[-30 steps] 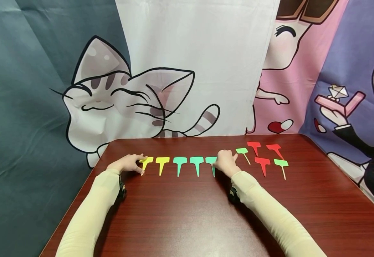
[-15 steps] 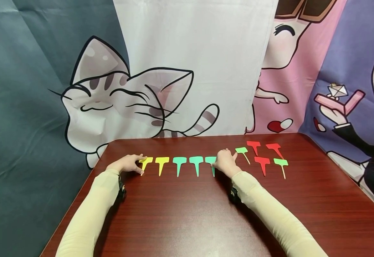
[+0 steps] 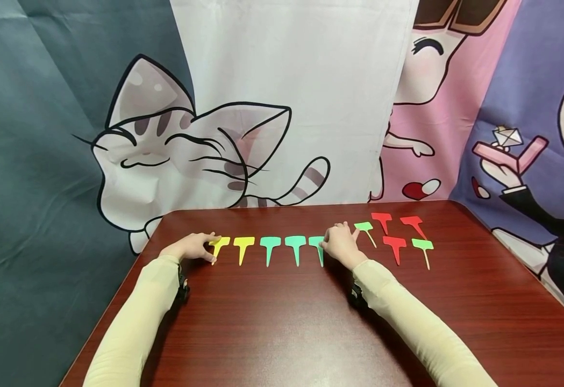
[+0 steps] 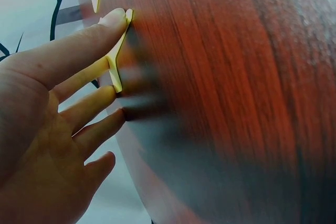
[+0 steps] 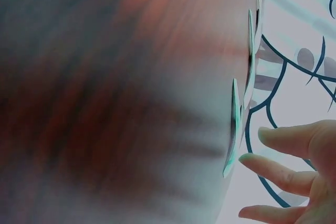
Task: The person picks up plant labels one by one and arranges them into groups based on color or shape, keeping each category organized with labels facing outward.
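Several T-shaped plant labels lie in a row on the table. My left hand (image 3: pixel 192 247) is at the leftmost yellow plant label (image 3: pixel 221 243), pinching it between thumb and fingers; in the left wrist view the thumb is at one end of the label (image 4: pixel 114 66) and fingertips at the other. Beside it is a second yellow plant label (image 3: pixel 244 243). Three teal plant labels follow, and my right hand (image 3: pixel 342 244) is over the right edge of the last teal one (image 3: pixel 316 242). In the right wrist view the thumb and fingers are spread, apart from the nearest teal label (image 5: pixel 231 135).
Right of the row lie three red plant labels (image 3: pixel 394 243) and two light green ones (image 3: pixel 422 244), some tilted. A cartoon-printed cloth (image 3: pixel 301 64) hangs behind the table (image 3: pixel 272 317). The table's left edge runs beside the left forearm.
My right hand has lifted slightly up and away from the last teal plant label, uncovering a bit more of it. The left hand stays at the yellow plant label.
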Action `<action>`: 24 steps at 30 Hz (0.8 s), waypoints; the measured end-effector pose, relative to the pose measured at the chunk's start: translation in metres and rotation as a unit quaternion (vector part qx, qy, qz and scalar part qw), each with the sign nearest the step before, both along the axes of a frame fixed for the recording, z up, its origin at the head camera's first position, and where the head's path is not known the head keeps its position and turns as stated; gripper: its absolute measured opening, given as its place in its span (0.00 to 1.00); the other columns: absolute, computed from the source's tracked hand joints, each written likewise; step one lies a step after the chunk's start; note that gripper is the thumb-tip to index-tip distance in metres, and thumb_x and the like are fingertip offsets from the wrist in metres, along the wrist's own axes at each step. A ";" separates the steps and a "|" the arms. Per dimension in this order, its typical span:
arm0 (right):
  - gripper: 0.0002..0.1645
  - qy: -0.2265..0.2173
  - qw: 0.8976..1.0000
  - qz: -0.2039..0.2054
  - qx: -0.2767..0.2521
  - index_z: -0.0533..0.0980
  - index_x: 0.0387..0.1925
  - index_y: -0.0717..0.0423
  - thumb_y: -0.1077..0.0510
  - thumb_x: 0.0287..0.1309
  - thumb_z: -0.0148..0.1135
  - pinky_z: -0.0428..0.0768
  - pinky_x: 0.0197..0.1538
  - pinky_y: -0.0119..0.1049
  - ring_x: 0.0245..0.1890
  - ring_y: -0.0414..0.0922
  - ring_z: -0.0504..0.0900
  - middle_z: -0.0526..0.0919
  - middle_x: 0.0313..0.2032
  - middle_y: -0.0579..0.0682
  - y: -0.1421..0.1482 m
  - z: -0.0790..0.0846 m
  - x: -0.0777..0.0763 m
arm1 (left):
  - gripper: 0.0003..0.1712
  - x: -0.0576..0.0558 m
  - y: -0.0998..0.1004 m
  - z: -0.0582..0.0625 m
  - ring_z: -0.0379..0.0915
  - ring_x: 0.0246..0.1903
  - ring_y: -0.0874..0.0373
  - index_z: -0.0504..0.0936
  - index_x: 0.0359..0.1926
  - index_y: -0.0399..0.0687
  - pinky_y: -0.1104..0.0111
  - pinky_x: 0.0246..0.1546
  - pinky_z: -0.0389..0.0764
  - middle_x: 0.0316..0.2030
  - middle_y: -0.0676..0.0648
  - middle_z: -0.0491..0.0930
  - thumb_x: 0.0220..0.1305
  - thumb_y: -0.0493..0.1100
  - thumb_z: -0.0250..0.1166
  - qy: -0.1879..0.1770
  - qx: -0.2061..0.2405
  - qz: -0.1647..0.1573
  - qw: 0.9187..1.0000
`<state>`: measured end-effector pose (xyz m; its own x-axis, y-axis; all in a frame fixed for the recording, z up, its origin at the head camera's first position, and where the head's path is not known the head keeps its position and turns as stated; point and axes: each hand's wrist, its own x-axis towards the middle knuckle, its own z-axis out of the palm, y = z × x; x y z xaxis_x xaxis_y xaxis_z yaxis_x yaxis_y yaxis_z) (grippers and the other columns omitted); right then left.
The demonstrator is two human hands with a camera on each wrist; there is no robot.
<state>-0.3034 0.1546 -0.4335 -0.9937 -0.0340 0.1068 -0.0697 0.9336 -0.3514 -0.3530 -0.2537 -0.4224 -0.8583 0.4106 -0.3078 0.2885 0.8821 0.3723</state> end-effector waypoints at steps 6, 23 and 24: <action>0.15 0.001 1.000 0.001 0.001 0.80 0.35 0.59 0.50 0.56 0.64 0.48 0.62 0.73 0.66 0.69 0.58 0.74 0.55 0.67 0.003 -0.001 0.003 | 0.45 0.003 0.001 0.002 0.44 0.70 0.34 0.62 0.70 0.47 0.42 0.64 0.56 0.72 0.37 0.53 0.54 0.49 0.71 0.002 0.001 -0.001 1.000; 0.19 0.041 0.998 0.010 0.046 0.77 0.34 0.64 0.49 0.57 0.63 0.76 0.45 0.54 0.41 0.60 0.78 0.79 0.36 0.62 0.023 0.000 0.006 | 0.45 0.000 0.000 0.000 0.43 0.70 0.34 0.61 0.71 0.48 0.41 0.64 0.56 0.72 0.38 0.52 0.54 0.50 0.71 -0.004 0.000 0.003 1.000; 0.19 0.041 0.998 0.009 0.046 0.77 0.34 0.64 0.49 0.57 0.63 0.76 0.44 0.54 0.41 0.60 0.78 0.80 0.36 0.62 0.024 0.000 0.005 | 0.45 0.000 0.000 0.000 0.43 0.70 0.34 0.61 0.71 0.48 0.41 0.64 0.56 0.72 0.38 0.52 0.54 0.50 0.71 -0.004 -0.001 0.004 1.000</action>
<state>-0.2981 0.1787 -0.4340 -0.9807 -0.0661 0.1843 -0.1130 0.9597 -0.2571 -0.3532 -0.2539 -0.4229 -0.8587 0.4042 -0.3150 0.2794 0.8846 0.3733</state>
